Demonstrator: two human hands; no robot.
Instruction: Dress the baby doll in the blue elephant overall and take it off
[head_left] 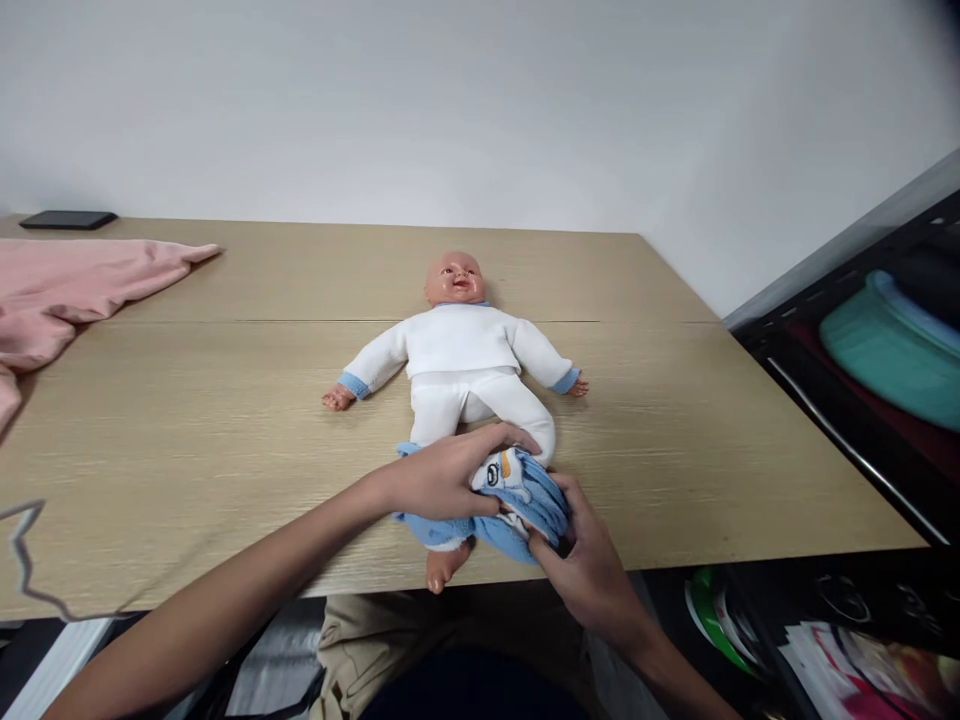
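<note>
Currently the doll (461, 340) lies on its back on the table (675, 430), head toward the far edge and legs toward the near edge, about midway along. Its 2 arms are spread out to the sides, in white sleeves with blue cuffs. The blue pants (553, 505) are around its lower legs, at the near edge, bunched most thickly on the side of the right hand (589, 555). Only 1 foot (447, 566) shows, bare, reaching the near edge below a white hem.

The left hand (450, 480) lies across the pants, its thumb apart from its other fingers, pinching a fold with a cartoon patch between them. The right hand grips the outer side of the bunch, thumb low and forefinger higher, fabric between; its remaining fingers are partly hidden, so I cannot tell how they sit.

A pink cloth (90, 285) lies crumpled on the left part of the table, running out of view. Behind it, a black slab (67, 220) lies by the far edge. A grey cord (22, 560) bends near the table's near left. Beyond the right edge, a teal basin (892, 350) sits in a dark rack (847, 445).
</note>
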